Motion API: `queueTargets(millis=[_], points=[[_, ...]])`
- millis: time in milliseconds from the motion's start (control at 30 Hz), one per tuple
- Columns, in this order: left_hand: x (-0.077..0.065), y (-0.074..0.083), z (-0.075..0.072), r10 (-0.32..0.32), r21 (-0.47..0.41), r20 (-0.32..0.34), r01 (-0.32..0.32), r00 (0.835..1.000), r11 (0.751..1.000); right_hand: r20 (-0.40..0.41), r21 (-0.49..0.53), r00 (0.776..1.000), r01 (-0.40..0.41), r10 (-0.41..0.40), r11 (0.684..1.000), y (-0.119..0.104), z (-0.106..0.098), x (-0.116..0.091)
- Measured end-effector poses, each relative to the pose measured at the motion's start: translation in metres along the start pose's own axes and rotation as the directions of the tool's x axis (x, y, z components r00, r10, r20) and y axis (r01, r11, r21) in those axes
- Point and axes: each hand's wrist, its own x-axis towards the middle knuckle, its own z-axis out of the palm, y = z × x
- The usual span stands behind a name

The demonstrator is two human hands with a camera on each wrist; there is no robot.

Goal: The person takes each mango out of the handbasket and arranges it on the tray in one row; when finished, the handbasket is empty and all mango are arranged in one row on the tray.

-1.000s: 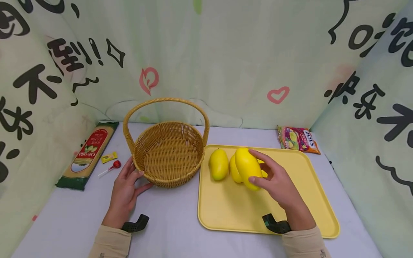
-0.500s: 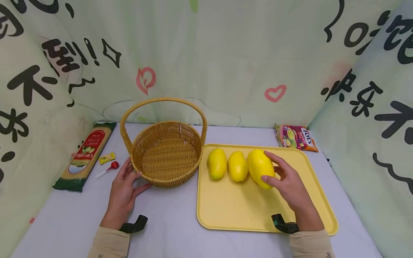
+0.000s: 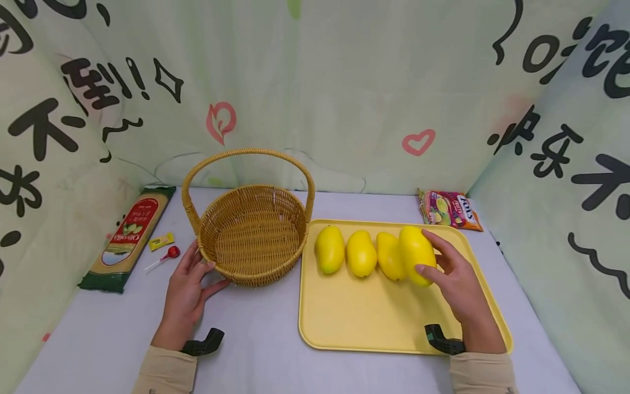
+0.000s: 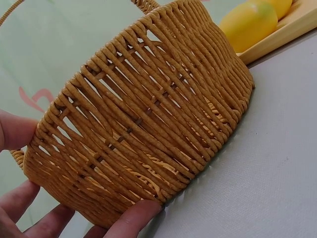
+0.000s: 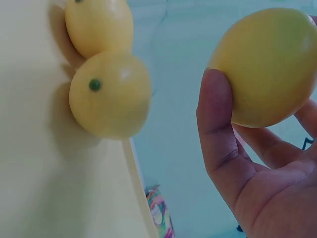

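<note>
A mango [image 3: 416, 255] is held in my right hand [image 3: 455, 279], thumb on its near side and fingers on its far side. In the right wrist view this mango [image 5: 270, 67] is off the tray. Three more mangoes lie in a row on the yellow tray [image 3: 354, 323]: a left one [image 3: 330, 249], a middle one [image 3: 361, 253] and a right one [image 3: 390, 256] partly overlapped by the held mango. My left hand [image 3: 187, 293] grips the near left side of a wicker basket [image 3: 253, 235], with the thumb [image 4: 136, 218] low at its base. The basket's inside shows bare wicker.
A green and tan packet [image 3: 130, 238] lies at the left, beside a small yellow wrapped candy [image 3: 161, 241] and a red lollipop [image 3: 172, 251]. Behind the tray's right corner sits a colourful snack bag [image 3: 450, 209]. A printed curtain [image 3: 320, 98] encloses the table's back and sides.
My right hand has carried its mango rightward over the tray, uncovering the middle mango and then the right one. My left hand has stayed at the basket.
</note>
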Motion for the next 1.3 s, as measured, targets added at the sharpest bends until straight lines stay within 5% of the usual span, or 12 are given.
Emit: queueTargets(millis=[1300], points=[[-0.001,0.002,0.0,-0.015,-0.01,0.016,0.015,1.0,1.0,-0.077,-0.044,0.989,-0.132,0.128,0.99,0.037,-0.016,0.011]])
